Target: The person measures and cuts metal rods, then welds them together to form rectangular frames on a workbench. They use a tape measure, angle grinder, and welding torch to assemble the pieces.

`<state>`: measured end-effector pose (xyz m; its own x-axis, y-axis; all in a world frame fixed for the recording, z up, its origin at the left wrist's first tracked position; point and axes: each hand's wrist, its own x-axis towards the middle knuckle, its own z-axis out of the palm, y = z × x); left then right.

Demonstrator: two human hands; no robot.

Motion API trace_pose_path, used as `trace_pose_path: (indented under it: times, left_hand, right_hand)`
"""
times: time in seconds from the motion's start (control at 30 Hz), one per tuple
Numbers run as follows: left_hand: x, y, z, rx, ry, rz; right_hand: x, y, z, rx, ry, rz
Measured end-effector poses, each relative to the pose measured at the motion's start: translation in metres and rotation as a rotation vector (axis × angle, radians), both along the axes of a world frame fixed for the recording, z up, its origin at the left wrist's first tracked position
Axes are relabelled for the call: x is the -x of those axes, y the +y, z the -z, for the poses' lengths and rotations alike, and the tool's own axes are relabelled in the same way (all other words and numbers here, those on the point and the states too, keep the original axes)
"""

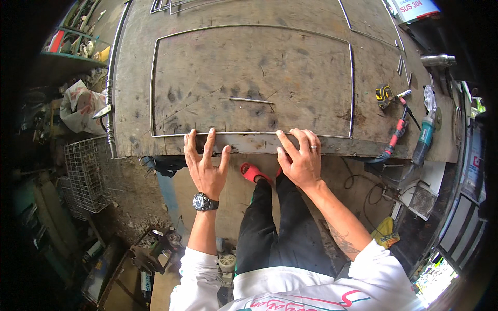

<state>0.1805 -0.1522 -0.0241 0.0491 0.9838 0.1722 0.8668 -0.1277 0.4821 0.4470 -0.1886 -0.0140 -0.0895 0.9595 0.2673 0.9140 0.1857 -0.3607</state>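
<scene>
A thin metal rod bent into a large rectangular frame (249, 133) lies flat on the worn wooden table (207, 67). My left hand (205, 167) rests at the table's front edge, its spread fingertips on the near side of the frame. Farther right along that same side, my right hand (301, 161) has its fingers extended, with fingertips touching the rod. Neither hand is wrapped around the frame. Inside the rectangle lies a short metal rod (251, 100), apart from both hands.
On the table's right are a yellow-black tape measure (384, 96), a red-handled tool (398, 131) and a teal angle grinder (426, 132). More bent rods (374, 37) lie at the far right. A wire basket (87, 173) stands below the table's left side.
</scene>
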Motion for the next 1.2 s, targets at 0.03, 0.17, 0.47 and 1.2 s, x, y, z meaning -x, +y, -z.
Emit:
trace_pose_path:
  times: [0.03, 0.17, 0.47, 1.2]
  left_hand:
    - [-0.001, 0.001, 0.000, 0.009, -0.005, -0.003]
    - [0.005, 0.014, -0.004, -0.063, -0.068, -0.029]
    - [0.010, 0.039, 0.007, -0.084, -0.122, 0.004]
    - [-0.026, 0.006, -0.003, -0.053, -0.048, 0.037]
  right_hand:
    - [-0.001, 0.000, 0.000, 0.007, 0.003, -0.001]
    - [-0.003, -0.001, 0.001, 0.013, 0.015, 0.001]
    - [0.003, 0.000, 0.001, 0.000, 0.044, 0.028]
    - [0.000, 0.000, -0.009, 0.068, 0.022, -0.014]
